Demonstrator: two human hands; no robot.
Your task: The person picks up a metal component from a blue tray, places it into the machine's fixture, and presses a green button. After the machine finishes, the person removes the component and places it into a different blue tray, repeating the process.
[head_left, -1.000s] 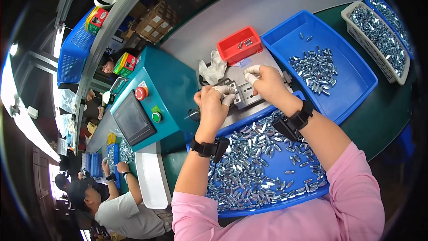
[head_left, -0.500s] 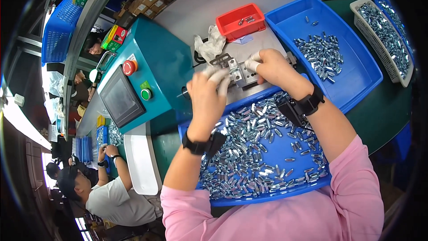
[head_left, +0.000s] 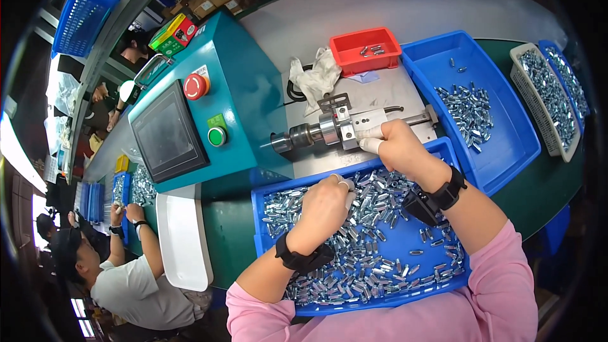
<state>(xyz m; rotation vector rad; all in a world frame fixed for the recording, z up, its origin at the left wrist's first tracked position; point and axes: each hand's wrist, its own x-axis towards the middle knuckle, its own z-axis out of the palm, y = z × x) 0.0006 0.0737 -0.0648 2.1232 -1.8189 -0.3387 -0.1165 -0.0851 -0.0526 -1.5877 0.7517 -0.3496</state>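
Note:
My left hand (head_left: 327, 208) is down at the small shiny metal fittings (head_left: 361, 259) in the near blue tray (head_left: 258, 215). Its fingers are curled together, and whatever lies between them is hidden. White covers wrap the fingertips of both hands. My right hand (head_left: 400, 150) is at the metal clamp block (head_left: 346, 128) of the machine's fixture, thumb and forefinger closed against its right side. I cannot make out what they pinch. Left of the block, a round steel spindle (head_left: 297, 137) reaches out from the teal machine (head_left: 244, 88).
A red bin (head_left: 364, 66) with a few fittings stands behind the fixture, beside a white glove (head_left: 315, 76). Larger blue tray (head_left: 506, 133) and perforated basket (head_left: 529, 95) hold fittings at right. A white tray (head_left: 183, 240) lies left; a co-worker (head_left: 136, 278) sits beyond.
My left hand has dropped from the fixture into the near tray of fittings. My right hand stays by the clamp block. The view has shifted, so the spindle now shows.

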